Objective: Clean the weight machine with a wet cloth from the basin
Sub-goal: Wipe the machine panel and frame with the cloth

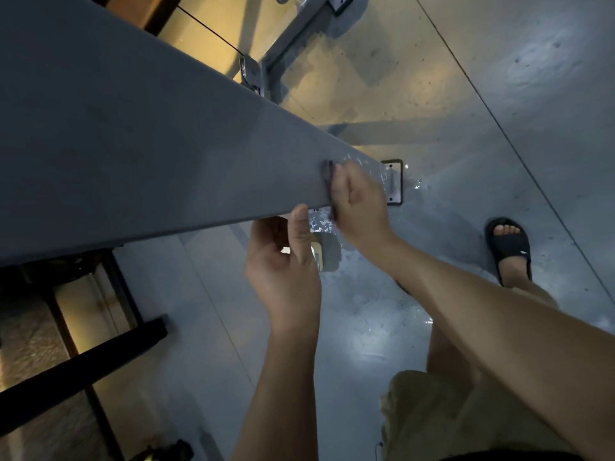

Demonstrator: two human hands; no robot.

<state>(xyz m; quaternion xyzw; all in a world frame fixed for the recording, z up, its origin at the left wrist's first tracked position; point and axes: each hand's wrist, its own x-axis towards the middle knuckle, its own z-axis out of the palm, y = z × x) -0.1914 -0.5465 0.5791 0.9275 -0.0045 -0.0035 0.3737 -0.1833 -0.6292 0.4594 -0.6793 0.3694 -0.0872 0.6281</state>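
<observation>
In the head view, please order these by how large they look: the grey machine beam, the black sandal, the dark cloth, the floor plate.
1. grey beam
2. black sandal
3. floor plate and dark cloth: alike, both partly hidden, the cloth under the right hand; not ranked.

Left hand (283,261), right hand (361,207): curled fingers.

Dim, floor (382,347) glare, amber glow, wide-angle distortion

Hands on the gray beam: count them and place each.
2. The left hand grips the lower edge of the gray beam; the right hand, just right of it, presses a dark cloth against the beam's face.
</observation>
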